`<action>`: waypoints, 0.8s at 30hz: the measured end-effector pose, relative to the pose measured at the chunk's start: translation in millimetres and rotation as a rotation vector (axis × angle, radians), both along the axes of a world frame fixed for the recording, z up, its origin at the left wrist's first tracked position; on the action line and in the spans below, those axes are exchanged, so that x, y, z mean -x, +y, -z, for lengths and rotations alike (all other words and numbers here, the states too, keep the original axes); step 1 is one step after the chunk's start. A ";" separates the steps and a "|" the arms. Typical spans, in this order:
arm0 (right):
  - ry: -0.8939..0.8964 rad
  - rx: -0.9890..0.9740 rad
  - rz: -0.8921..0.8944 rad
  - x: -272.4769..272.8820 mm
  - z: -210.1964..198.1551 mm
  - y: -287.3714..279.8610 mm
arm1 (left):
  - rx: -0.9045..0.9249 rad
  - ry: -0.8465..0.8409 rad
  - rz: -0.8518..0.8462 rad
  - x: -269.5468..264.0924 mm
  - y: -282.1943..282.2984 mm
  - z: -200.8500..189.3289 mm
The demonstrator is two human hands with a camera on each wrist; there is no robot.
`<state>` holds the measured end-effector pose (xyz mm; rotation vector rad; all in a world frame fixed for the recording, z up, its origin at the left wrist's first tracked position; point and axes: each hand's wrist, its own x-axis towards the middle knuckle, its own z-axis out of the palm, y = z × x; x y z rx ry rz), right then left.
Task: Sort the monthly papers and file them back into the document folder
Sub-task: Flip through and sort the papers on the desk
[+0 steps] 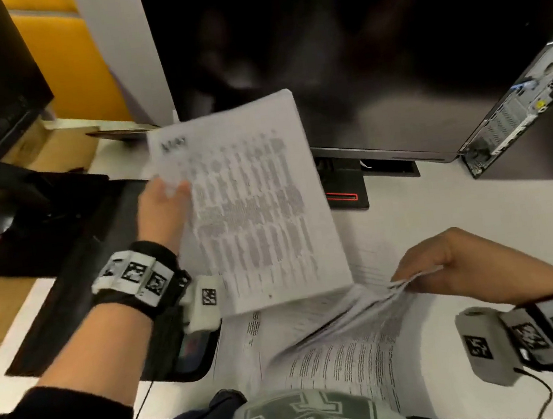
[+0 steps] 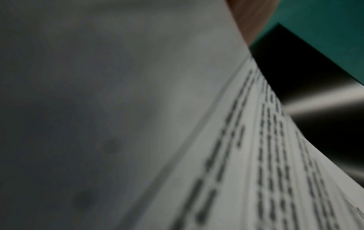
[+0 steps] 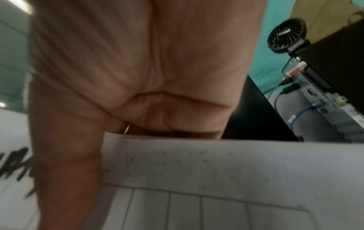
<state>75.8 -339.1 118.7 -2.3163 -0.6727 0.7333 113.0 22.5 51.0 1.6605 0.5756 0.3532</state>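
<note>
My left hand [image 1: 166,194] pinches the upper left corner of a printed sheet [image 1: 254,205] with a handwritten word at its top, held up above the desk. That same sheet [image 2: 246,163] fills the left wrist view, blurred. My right hand [image 1: 423,266] pinches the raised corners of several papers [image 1: 349,345] from a stack lying on the white desk [image 1: 475,214] in front of me. In the right wrist view my right hand [image 3: 126,130] curls over the edge of a ruled sheet [image 3: 197,179]. A black folder [image 1: 79,273] lies open to the left under my left wrist.
A dark monitor [image 1: 354,55] on a black stand [image 1: 344,184] rises behind the papers. A computer case [image 1: 514,103] with cables stands at the right, seen as the case [image 3: 323,96] with a small black fan [image 3: 285,37] above it. Black items and cardboard sit at the left.
</note>
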 end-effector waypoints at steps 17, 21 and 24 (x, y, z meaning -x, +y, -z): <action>-0.431 -0.007 0.006 1.0 25.9 13.9 | 0.280 0.121 0.566 31.0 -88.2 36.3; -0.501 -0.030 -0.009 -0.9 33.8 15.9 | 0.205 0.095 0.585 36.1 -89.9 41.1; -0.492 0.008 0.137 -0.8 40.2 16.9 | 0.055 0.005 0.642 40.4 -94.5 42.6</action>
